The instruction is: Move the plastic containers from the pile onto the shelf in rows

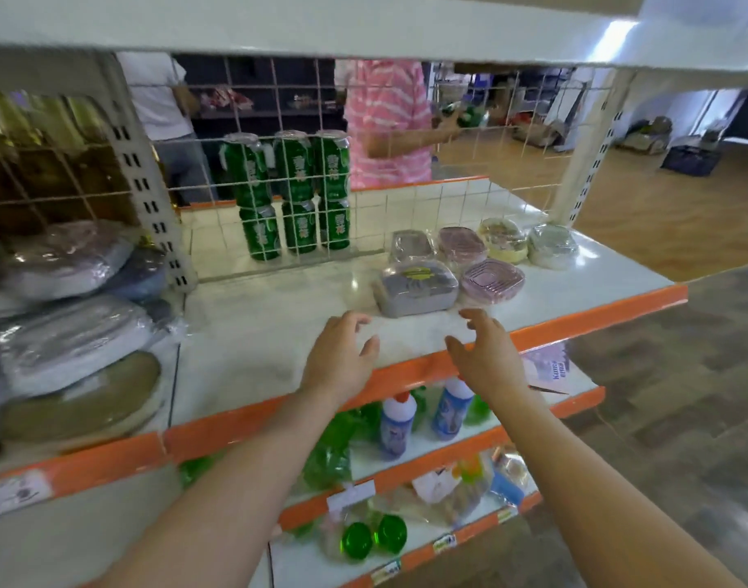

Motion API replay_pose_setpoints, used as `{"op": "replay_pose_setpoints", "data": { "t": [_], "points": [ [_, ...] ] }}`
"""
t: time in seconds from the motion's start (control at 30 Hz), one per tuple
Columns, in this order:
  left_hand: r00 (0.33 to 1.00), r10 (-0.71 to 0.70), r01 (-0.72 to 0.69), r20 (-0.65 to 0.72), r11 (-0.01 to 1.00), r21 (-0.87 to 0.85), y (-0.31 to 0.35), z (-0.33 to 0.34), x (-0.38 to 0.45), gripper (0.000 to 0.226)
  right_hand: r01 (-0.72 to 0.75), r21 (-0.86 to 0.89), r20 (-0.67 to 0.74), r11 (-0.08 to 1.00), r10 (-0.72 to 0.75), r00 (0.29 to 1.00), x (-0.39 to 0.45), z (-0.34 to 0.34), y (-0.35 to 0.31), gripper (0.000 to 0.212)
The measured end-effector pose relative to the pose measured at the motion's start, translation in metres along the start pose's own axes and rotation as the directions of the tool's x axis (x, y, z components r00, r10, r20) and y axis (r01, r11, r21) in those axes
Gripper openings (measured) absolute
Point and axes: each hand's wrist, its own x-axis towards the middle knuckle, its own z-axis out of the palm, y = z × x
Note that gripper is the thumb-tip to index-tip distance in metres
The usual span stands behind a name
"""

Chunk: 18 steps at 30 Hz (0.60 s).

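Several wrapped plastic containers stand in two rows on the white shelf at its right end. The front row holds a grey container and a pink one. Behind them sit a grey one, a pink one, a yellow one and a pale one. My left hand and my right hand hover above the shelf's front edge, just short of the grey front container. Both hold nothing, fingers loosely curved. No pile of containers is in view.
Green cans are stacked behind a wire grid at the shelf's back. Wrapped cushions fill the left bay. Bottles and green items sit on lower shelves. A person in a pink striped shirt stands beyond the grid.
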Motion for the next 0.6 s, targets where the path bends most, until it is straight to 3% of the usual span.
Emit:
{"op": "replay_pose_setpoints", "data": {
  "t": [0.27,0.43,0.6],
  "points": [
    [0.986,-0.037,0.056,-0.165,0.992,0.112,-0.06,-0.108,-0.073,0.028,0.195,0.065,0.141,0.979,-0.203,0.969,-0.066,0.056,-0.096,0.043],
    [0.927,-0.08,0.148,-0.367,0.976,0.159,-0.101,-0.178,-0.102,0.023,0.29,0.089,0.199,0.953,-0.302,0.932,-0.096,0.094,-0.16,0.044],
    [0.874,-0.068,0.197,-0.48,0.955,0.223,-0.148,-0.246,-0.131,0.021,0.312,0.15,0.224,0.938,-0.34,0.914,-0.125,0.135,-0.223,0.046]
  ]
}}
